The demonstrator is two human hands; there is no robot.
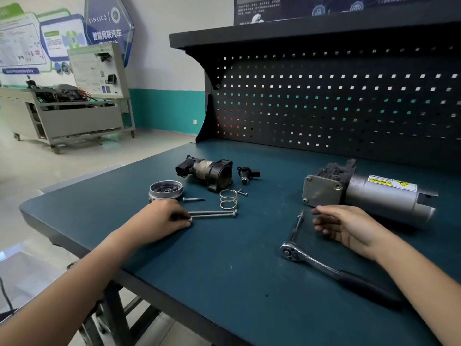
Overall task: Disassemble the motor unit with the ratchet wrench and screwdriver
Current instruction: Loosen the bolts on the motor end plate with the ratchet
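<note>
The grey motor unit [369,196] lies on its side at the right of the blue bench top [224,265]. My right hand [346,227] hovers just in front of it, fingers loosely curled and holding nothing. The ratchet wrench [324,264] lies below that hand, with a thin extension bit [298,224] beside it. My left hand [162,219] rests on the bench and pinches the tip of one of two long bolts [212,214] lying side by side. Removed parts lie behind: a round metal cover [166,190], a coil spring [228,199], a short bolt [193,199] and a small screw [242,192].
A black-and-metal housing [207,171] and a small black sensor part [247,174] sit toward the back of the bench. A dark pegboard [324,101] with a shelf rises behind. The bench's left edge drops to the floor; a grey equipment cart [67,113] stands far left.
</note>
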